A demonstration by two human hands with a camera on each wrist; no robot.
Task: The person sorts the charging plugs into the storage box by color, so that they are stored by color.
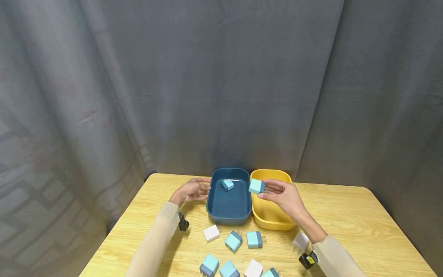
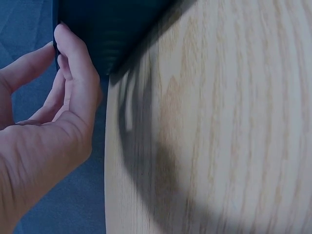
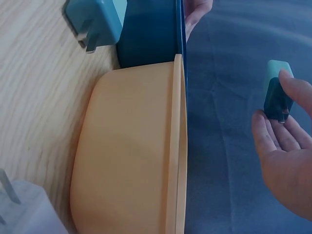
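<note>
The left wrist view is mostly blurry tabletop and only shows the left hand (image 2: pixel 44 117) with its fingers pretty straight, fingertips resting against the dark wall of the blue bin (image 1: pixel 229 207); you need the head view to spot the teal charger (image 1: pixel 227 185) inside. The right hand (image 1: pixel 282 195) pinches another teal-and-navy charger (image 1: pixel 257 186) over the seam between the blue bin and the yellow bin (image 1: pixel 268 215); its prongs are hidden. Nearer on the wooden table (image 1: pixel 363 231) lie loose chargers (image 1: pixel 254 239), some cut off by the frame and one white charger (image 1: pixel 300 241) partly behind the right forearm.
</note>
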